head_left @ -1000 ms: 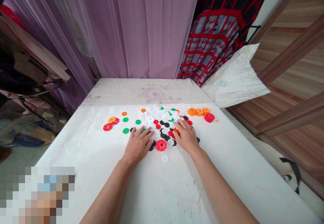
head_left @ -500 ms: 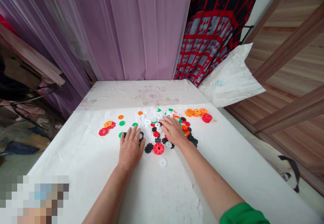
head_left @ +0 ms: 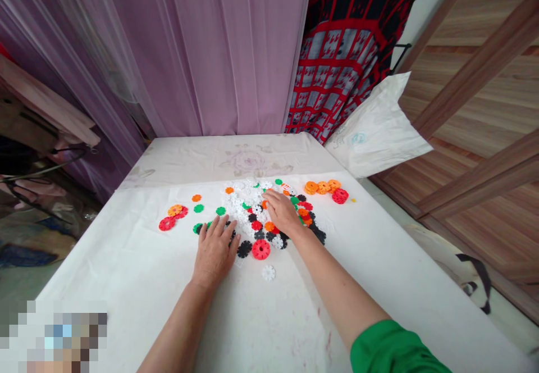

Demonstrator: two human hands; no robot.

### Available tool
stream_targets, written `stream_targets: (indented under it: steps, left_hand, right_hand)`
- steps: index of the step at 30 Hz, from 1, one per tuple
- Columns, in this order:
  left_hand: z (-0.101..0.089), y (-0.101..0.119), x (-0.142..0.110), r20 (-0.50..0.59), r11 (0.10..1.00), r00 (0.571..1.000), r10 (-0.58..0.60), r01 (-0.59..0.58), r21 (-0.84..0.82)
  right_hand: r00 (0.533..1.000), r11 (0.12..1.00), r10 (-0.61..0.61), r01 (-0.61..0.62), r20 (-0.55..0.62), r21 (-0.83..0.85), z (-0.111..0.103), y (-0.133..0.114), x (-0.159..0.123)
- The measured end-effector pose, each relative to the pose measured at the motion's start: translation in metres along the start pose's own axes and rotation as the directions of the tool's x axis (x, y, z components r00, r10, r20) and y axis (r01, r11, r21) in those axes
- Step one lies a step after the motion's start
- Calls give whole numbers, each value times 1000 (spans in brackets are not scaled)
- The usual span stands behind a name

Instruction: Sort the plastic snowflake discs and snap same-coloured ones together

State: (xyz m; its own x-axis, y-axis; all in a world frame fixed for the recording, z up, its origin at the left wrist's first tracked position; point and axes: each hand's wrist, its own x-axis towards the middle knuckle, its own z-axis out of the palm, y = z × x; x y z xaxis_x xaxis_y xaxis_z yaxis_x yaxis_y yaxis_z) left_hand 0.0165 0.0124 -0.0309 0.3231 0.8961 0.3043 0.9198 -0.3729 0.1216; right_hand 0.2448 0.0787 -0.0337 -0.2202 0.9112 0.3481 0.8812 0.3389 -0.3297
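A heap of small plastic flower-shaped discs [head_left: 256, 207] in white, black, red, green and orange lies on a white cloth-covered table [head_left: 269, 317]. My left hand [head_left: 214, 248] rests flat on the cloth at the heap's left edge, fingers spread over a few black and green discs. My right hand [head_left: 283, 211] lies palm down on top of the heap, fingers stretched toward the white discs. A large red disc [head_left: 261, 249] and a lone white disc [head_left: 268, 272] lie between and below my hands.
Stacked orange discs [head_left: 322, 186] and a red stack [head_left: 340, 195] sit at the right; red and orange discs [head_left: 172, 217] at the left. A white plastic bag [head_left: 374, 131] lies by the far right corner. Purple curtain [head_left: 202, 53] hangs behind, wooden panelling [head_left: 484, 126] at right.
My right hand has slid leftward across the heap onto the white discs. My left hand has drawn back toward the left edge of the heap. The view has shifted slightly.
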Motion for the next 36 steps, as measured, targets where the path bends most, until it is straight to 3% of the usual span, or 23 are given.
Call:
stream_targets:
  steps: [4, 6, 10, 14, 20, 24, 27, 30, 32, 36]
  left_hand:
    - [0, 0, 1, 3, 1000, 1000, -18, 18, 3]
    - [-1, 1, 0, 19, 1000, 1000, -9, 9, 15]
    - [-2, 3, -1, 50, 999, 998, 22, -24, 43]
    - [-2, 3, -1, 51, 998, 999, -7, 4, 59]
    - [0, 2, -1, 10, 999, 1000, -23, 23, 30]
    - [1, 0, 0, -9, 1000, 1000, -7, 7, -10]
    - [3, -3, 0, -73, 996, 996, -55, 50, -77]
    - [5, -5, 1, -104, 988, 991, -87, 73, -133]
    - [6, -6, 1, -101, 985, 990, -93, 77, -153]
    - [7, -8, 1, -99, 980, 989, -107, 88, -181]
  right_hand:
    - [955, 943, 276, -291, -105, -165, -6, 16, -2]
    - [940, 915, 333, -342, -77, -213, -6, 21, 0]
    - [972, 946, 236, -232, -13, -227, 2, 17, 3]
    - [993, 976, 115, -119, -33, -181, 9, 1, 0]
    - [1000, 996, 3, -6, -29, -86, -2, -10, -13]
    - [997, 996, 47, -51, -68, -67, -18, -9, -25]
    - [985, 993, 74, -59, -157, 102, -34, -15, -43]
    - [993, 959, 29, 4, -115, 282, -44, -29, -71]
    - [997, 945, 30, -5, -73, 326, -44, -40, -90]
    - [995, 970, -2, 27, -103, 243, -33, -56, -108]
